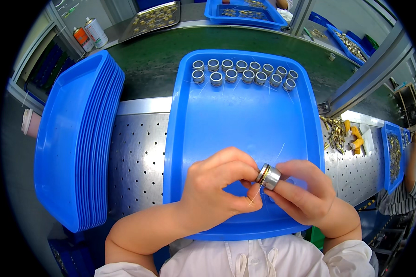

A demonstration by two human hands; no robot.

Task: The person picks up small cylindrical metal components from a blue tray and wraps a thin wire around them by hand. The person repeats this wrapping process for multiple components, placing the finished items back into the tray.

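Observation:
Over the near half of a blue tray (203, 134), a short silver metal cylinder (272, 177) with a brass-coloured band and thin pale wires is held between both hands. My left hand (217, 184) pinches its left end with thumb and forefinger, close to where a wire runs down. From the other side, the fingers of my right hand (309, 191) close round its right end. Another wire sticks up above the cylinder. Along the tray's far end stand two rows of similar silver rings (230, 75), several with fine wires trailing from them.
Left stands a leaning stack of blue trays (74, 143) on a perforated metal bench (136, 157). Beyond lies a green belt (157, 60). Brass parts and yellow pieces (355, 138) lie right, near a smaller blue tray (393, 157) and another person's striped sleeve (402, 198). Two spray cans (95, 32) stand far left.

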